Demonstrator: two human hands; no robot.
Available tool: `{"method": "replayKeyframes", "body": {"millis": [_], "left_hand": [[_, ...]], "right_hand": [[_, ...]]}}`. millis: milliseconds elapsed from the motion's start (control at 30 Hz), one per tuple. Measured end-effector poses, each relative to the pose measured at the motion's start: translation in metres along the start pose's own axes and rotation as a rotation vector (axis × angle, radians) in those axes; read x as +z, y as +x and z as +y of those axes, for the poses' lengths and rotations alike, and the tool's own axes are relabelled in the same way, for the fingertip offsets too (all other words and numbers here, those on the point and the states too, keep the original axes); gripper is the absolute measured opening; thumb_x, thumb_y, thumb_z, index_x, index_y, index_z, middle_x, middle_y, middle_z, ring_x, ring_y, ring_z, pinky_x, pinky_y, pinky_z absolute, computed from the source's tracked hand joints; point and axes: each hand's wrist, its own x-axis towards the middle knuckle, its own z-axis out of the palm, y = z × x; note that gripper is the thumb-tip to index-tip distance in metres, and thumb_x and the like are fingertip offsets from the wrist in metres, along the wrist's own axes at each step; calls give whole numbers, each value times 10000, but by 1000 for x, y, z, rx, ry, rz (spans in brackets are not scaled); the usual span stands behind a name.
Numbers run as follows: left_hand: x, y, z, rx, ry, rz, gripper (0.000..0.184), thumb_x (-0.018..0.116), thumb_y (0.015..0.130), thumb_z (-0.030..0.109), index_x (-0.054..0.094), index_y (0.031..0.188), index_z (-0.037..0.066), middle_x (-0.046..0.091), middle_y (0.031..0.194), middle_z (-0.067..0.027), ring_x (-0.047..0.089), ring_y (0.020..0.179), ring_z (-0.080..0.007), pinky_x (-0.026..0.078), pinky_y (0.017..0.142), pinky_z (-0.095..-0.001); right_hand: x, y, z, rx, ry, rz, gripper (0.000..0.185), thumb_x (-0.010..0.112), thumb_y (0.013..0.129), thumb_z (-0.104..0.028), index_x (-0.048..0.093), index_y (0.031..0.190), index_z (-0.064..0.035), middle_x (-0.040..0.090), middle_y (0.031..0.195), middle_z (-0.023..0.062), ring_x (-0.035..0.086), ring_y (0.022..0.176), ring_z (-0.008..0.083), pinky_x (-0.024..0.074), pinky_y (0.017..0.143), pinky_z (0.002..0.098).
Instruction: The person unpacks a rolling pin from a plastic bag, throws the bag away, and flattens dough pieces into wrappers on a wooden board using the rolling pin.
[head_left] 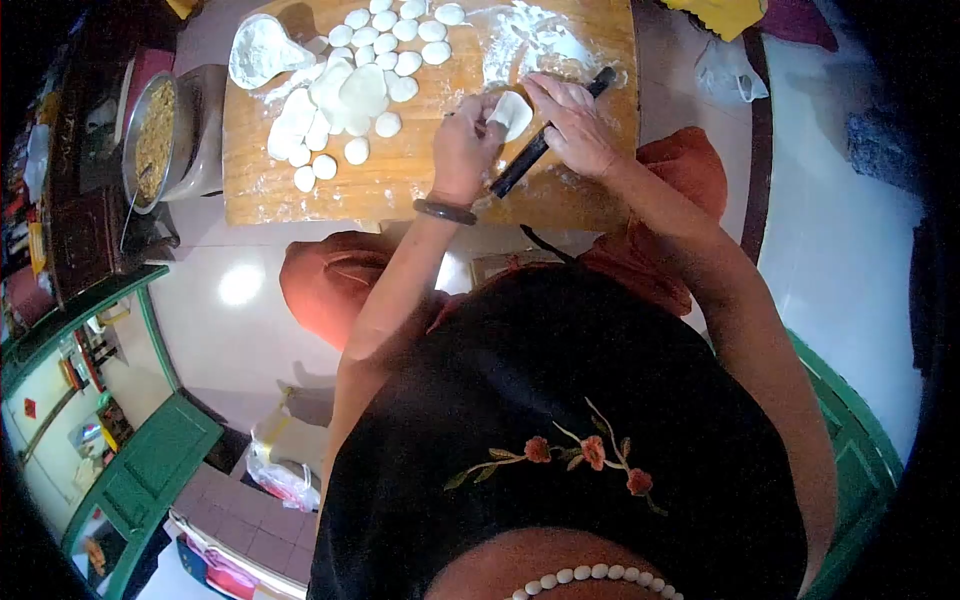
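Left grip pinching a thin round white dough wrapper (514, 116), right grip laid over a slim black rolling pin (516, 170).
Left hand (467, 150) thumb and fingers pressed together on wrapper rim; right hand (580, 130) fingers extended across pin; wrapper right of centre on pale wooden bench (405, 185), pin slanting from right edge toward near edge; white flour patch (540, 42) toward far right corner; flattened white dough sheets (362, 90) and small round white dough pieces (357, 151) left of wrapper; floury white lump (262, 52) by far left corner; round metal bowl (183, 145) with brownish-yellow contents beyond left edge.

Blk floral top (560, 360), dk bracelet (445, 211); wht beads (582, 574)
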Motion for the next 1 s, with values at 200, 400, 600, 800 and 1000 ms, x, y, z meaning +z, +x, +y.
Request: {"method": "replayKeyframes", "body": {"millis": [200,400,600,800,1000], "left_hand": [[8,-18,11,106,16,9,332,601,876,33,629,1206,9,709,840,-155,679,697,-275,530,660,-357],[6,-10,21,-58,-94,53,369,625,862,11,625,1231,-4,712,844,-131,668,695,-187,533,655,-306],[10,-8,19,-53,-120,12,379,630,847,-20,629,1226,-13,715,872,-103,654,731,-132,533,670,-279],[15,-15,17,-144,-313,-11,410,599,860,-46,603,1269,-16,709,885,-79,641,734,-112,521,666,-252],[17,-20,3,-298,-632,16,387,579,875,-66,582,1261,-45,692,925,-71,612,720,-114,517,666,-250]], "right_hand": [[10,-13,2,27,-11,31,706,540,804,-25,375,1490,-33,387,1505,164,377,1334,358,203,1175,494],[17,-5,-2,71,-81,86,682,565,826,-66,381,1480,-11,387,1515,166,373,1360,340,197,1184,491],[14,0,-7,101,-87,72,716,578,827,-75,340,1498,-5,400,1510,175,375,1364,340,205,1182,484],[14,2,-5,99,-88,72,737,598,841,-113,313,1511,-5,388,1523,172,372,1372,332,208,1181,479],[23,7,-4,92,-163,82,756,622,852,-143,303,1528,-30,378,1537,171,368,1386,335,222,1166,501]]}}
